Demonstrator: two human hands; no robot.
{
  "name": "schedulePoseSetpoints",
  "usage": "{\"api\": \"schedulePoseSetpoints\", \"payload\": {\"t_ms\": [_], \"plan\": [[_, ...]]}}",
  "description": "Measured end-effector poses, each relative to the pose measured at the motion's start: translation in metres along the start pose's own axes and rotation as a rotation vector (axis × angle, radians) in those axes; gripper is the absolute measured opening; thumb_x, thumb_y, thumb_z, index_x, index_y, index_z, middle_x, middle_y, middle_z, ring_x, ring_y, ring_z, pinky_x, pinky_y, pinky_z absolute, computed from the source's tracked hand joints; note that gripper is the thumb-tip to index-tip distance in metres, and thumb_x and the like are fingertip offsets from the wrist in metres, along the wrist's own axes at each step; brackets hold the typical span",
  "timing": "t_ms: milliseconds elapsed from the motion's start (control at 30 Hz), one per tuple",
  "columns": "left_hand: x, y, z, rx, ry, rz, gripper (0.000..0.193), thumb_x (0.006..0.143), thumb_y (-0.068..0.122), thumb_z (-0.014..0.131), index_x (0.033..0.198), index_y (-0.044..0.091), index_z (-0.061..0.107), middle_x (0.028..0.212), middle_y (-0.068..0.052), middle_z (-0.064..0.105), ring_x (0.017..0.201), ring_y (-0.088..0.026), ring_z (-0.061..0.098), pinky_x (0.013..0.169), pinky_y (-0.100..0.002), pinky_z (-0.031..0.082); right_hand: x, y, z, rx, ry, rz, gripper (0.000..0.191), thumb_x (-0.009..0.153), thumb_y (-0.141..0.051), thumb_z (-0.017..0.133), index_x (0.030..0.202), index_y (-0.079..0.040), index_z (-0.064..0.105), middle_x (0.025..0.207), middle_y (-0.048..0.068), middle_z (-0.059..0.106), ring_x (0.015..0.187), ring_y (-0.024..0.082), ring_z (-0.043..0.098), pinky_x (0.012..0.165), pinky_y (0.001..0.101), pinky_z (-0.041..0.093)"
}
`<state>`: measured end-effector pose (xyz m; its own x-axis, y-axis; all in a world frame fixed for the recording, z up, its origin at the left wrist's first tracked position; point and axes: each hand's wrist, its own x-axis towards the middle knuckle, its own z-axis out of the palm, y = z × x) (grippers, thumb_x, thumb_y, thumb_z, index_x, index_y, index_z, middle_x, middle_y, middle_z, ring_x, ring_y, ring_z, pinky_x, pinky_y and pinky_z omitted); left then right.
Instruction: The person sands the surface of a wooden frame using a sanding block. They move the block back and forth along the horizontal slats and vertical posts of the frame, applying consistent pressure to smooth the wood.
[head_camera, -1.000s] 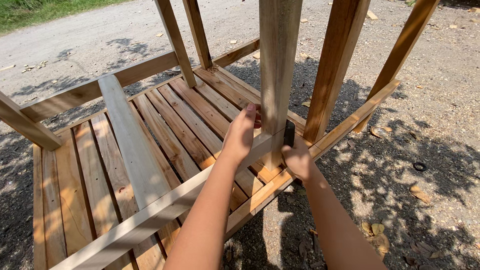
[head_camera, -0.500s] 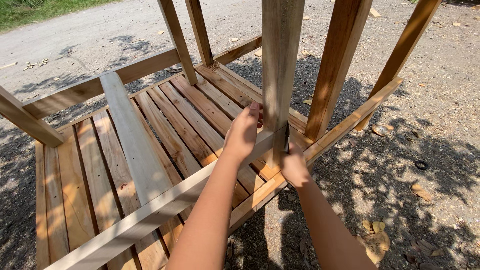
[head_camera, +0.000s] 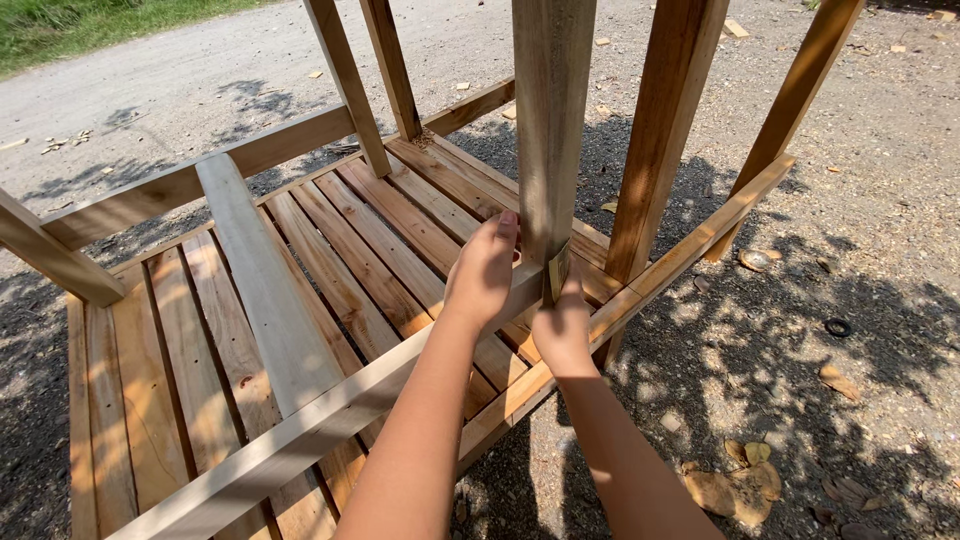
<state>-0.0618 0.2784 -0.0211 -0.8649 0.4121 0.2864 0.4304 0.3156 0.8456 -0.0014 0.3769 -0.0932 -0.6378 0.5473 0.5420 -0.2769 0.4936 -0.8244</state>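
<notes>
A thick upright wooden post (head_camera: 552, 120) rises from the slatted wooden platform (head_camera: 330, 270). My left hand (head_camera: 483, 272) lies over the pale diagonal rail (head_camera: 300, 430) and its fingers curl against the left side of the post's base. Just right of it and lower, my right hand (head_camera: 560, 325) pinches a small tan sheet (head_camera: 557, 270), perhaps sandpaper. The sheet is pressed against the post's lower front edge. Both forearms reach up from the bottom of the view.
Other slanted posts (head_camera: 665, 130) stand right and behind. A loose pale plank (head_camera: 262, 290) lies across the slats. The platform's frame edge (head_camera: 690, 250) borders gravel ground with dry leaves (head_camera: 735, 485) and a dark ring (head_camera: 838, 327). Grass lies at the far left.
My right hand has risen from the frame edge to the post's base and now presses the tan sheet there. My left hand has stayed at the post.
</notes>
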Motion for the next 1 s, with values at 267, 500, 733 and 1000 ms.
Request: {"api": "schedulePoseSetpoints", "payload": {"t_ms": [267, 500, 733, 1000], "plan": [[0.001, 0.006, -0.002, -0.001, 0.006, 0.022, 0.060, 0.105, 0.055, 0.032, 0.115, 0.008, 0.068, 0.105, -0.012, 0.072, 0.096, -0.026, 0.065, 0.091, -0.037, 0.049, -0.003, -0.008, 0.005, 0.040, 0.146, -0.086, 0.075, 0.084, 0.008, 0.049, 0.155, 0.002, 0.030, 0.137, 0.024, 0.060, 0.123, 0.035, 0.064, 0.104, 0.0395, 0.052], [-0.022, 0.018, -0.001, -0.014, 0.178, 0.197, 0.039, 0.098, 0.042, 0.054, 0.114, 0.008, 0.062, 0.107, -0.013, 0.069, 0.094, -0.027, 0.069, 0.088, -0.037, 0.053, 0.003, -0.041, -0.006, 0.189, 0.085, 0.003, 0.058, 0.096, 0.003, 0.047, 0.153, 0.001, 0.039, 0.137, 0.021, 0.065, 0.123, 0.031, 0.067, 0.104, 0.0370, 0.052], [-0.017, 0.013, -0.005, -0.031, 0.192, 0.184, 0.035, 0.106, 0.038, 0.048, 0.116, 0.008, 0.062, 0.120, -0.014, 0.068, 0.108, -0.031, 0.066, 0.095, -0.038, 0.049, 0.011, -0.054, -0.003, 0.080, 0.092, -0.053, 0.075, 0.091, -0.003, 0.059, 0.155, 0.004, 0.022, 0.135, 0.022, 0.061, 0.118, 0.030, 0.065, 0.094, 0.0356, 0.054], [-0.022, 0.014, -0.005, -0.009, 0.166, 0.136, 0.034, 0.103, 0.037, 0.050, 0.117, 0.008, 0.061, 0.116, -0.013, 0.070, 0.106, -0.030, 0.068, 0.092, -0.037, 0.050, 0.007, -0.044, 0.000, 0.022, 0.216, -0.174, 0.072, 0.097, -0.001, 0.063, 0.159, 0.003, 0.025, 0.135, 0.023, 0.062, 0.119, 0.032, 0.066, 0.098, 0.0384, 0.055]]}}
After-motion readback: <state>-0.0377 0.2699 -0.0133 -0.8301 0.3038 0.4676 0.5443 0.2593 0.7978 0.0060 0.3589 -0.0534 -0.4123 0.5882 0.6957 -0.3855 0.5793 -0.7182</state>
